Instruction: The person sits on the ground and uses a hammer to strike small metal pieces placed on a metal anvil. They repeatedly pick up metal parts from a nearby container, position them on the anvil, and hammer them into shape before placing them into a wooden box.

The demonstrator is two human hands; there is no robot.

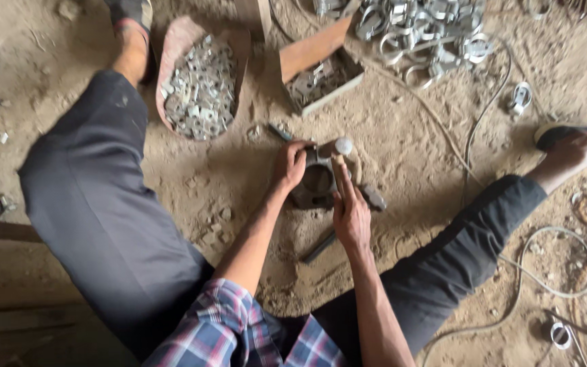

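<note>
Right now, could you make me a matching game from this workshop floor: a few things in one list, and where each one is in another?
Things:
1. left hand
2. right hand
3. shallow tray of small metal pieces
4. pile of metal clamps

Places:
A. top right, on the dirt
B. holding a hammer
C. beside the person's left leg
D. gripping the round metal part

Pairs: 1-D, 2-B, 3-C, 4-A
</note>
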